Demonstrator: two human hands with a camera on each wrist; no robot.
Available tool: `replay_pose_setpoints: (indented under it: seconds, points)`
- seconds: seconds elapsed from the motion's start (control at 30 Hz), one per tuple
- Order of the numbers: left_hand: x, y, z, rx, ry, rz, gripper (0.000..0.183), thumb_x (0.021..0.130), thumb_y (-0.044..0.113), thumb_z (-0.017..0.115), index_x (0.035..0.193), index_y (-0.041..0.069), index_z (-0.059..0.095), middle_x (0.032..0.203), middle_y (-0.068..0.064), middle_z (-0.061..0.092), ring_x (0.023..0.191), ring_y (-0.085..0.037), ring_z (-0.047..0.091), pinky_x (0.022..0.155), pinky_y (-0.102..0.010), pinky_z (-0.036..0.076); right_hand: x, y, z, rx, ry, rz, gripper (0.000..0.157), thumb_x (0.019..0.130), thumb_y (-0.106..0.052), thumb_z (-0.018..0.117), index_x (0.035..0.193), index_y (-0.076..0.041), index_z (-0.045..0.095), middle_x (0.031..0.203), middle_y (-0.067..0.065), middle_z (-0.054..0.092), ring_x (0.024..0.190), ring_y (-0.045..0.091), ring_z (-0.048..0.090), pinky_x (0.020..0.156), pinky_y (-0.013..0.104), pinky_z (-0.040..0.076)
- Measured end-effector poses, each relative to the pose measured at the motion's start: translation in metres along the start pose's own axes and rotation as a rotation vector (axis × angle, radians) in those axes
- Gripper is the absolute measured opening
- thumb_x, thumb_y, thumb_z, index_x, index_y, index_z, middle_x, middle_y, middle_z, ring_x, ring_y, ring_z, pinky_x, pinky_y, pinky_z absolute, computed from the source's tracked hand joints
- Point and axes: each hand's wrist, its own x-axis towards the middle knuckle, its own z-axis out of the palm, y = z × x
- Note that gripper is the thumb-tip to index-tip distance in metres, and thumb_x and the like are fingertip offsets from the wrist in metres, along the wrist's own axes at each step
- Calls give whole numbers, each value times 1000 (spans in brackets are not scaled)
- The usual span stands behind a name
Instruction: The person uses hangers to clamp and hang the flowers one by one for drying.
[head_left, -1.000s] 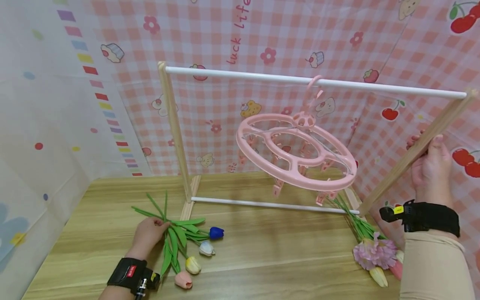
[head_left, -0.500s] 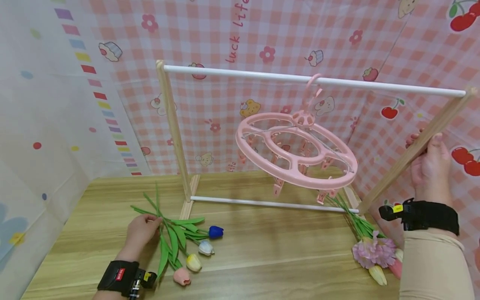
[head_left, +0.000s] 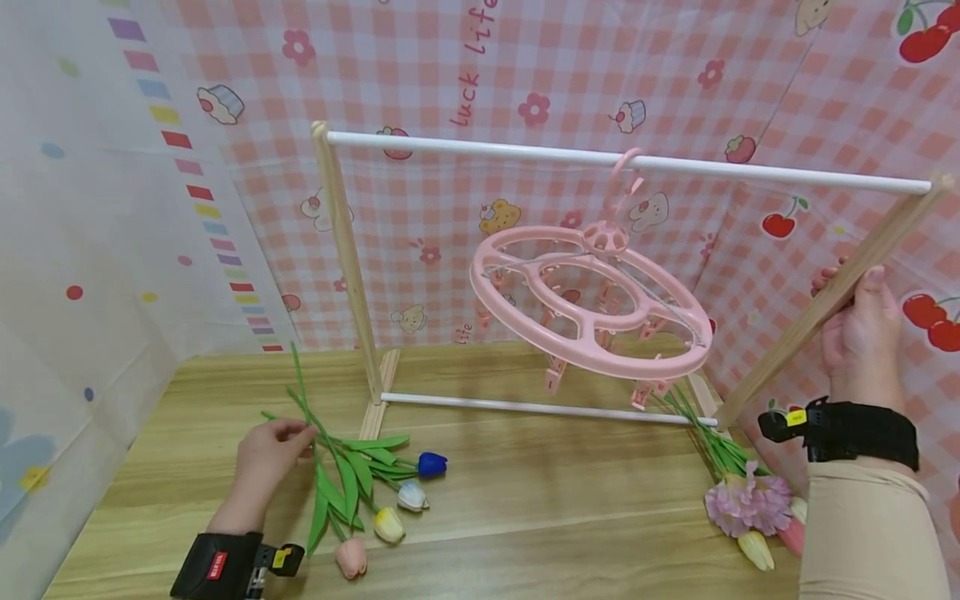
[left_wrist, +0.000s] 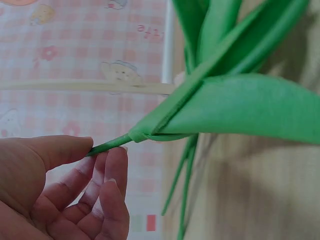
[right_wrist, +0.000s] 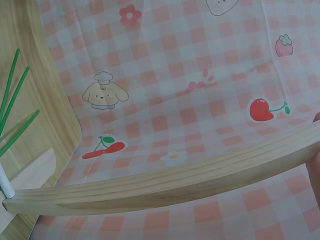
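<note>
In the head view my left hand (head_left: 272, 454) pinches the green stem of an artificial pink tulip (head_left: 351, 557) between thumb and fingers. The left wrist view shows the stem (left_wrist: 112, 144) at my fingertips, with broad leaves (left_wrist: 250, 107) spreading away from it. Beside it on the table lie a blue tulip (head_left: 432, 464), a pale white-blue tulip (head_left: 412, 496) and a yellow tulip (head_left: 388, 526), their stems crossing. My right hand (head_left: 862, 333) grips the right wooden post (head_left: 810, 337) of a rack. That post (right_wrist: 150, 192) crosses the right wrist view, with only finger edges visible.
A pink round clip hanger (head_left: 588, 327) hangs from the rack's white top bar (head_left: 480, 150), tilted, with small clips below. A white lower bar (head_left: 540, 409) runs near the table. More artificial flowers (head_left: 750, 504) lie at right. Patterned cloth (head_left: 420, 75) covers the walls behind.
My left hand has moved left, drawing the pink tulip's stem and bloom leftward from the other tulips. The right hand keeps its grip on the post.
</note>
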Motion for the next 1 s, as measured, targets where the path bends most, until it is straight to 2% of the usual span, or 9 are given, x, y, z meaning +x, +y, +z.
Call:
replay_pose_setpoints:
  seconds: [0.23, 0.43, 0.63, 0.87, 1.0]
  points:
    - [-4, 10, -6, 18, 80, 34, 33, 89, 23, 62, 105, -6, 63, 85, -12, 66, 74, -24, 65, 56, -24, 48, 0, 0, -1, 6, -9, -4, 50, 83, -25, 60, 128, -6, 53, 119, 10, 55, 112, 24, 51, 95, 27, 42]
    - [-10, 23, -11, -20, 101, 39, 33, 89, 24, 62, 108, -3, 61, 89, -11, 65, 72, -18, 64, 58, -25, 45, 0, 1, -2, 8, -16, -6, 50, 83, -25, 60, 129, -6, 52, 119, 11, 55, 113, 24, 51, 96, 27, 41]
    - [-15, 31, -13, -14, 155, 65, 39, 91, 35, 57, 104, 0, 64, 85, -8, 66, 73, -16, 63, 63, -28, 48, 1, 1, -1, 17, -19, -6, 48, 84, -24, 59, 127, -4, 53, 112, 12, 56, 109, 25, 53, 96, 27, 42]
    - [-23, 41, -18, 29, 213, 93, 43, 91, 41, 55, 103, 0, 67, 80, -6, 68, 78, -22, 61, 64, -33, 48, 1, 0, 0, 0, 11, 12, 49, 82, -26, 61, 127, -7, 54, 120, 8, 54, 112, 23, 52, 95, 26, 43]
    - [-26, 49, -20, 26, 251, 135, 37, 92, 36, 57, 103, 2, 67, 83, -7, 68, 79, -21, 60, 63, -30, 48, 2, 0, 0, 7, 13, 9, 50, 82, -25, 61, 127, -7, 54, 120, 9, 54, 112, 23, 52, 94, 27, 43]
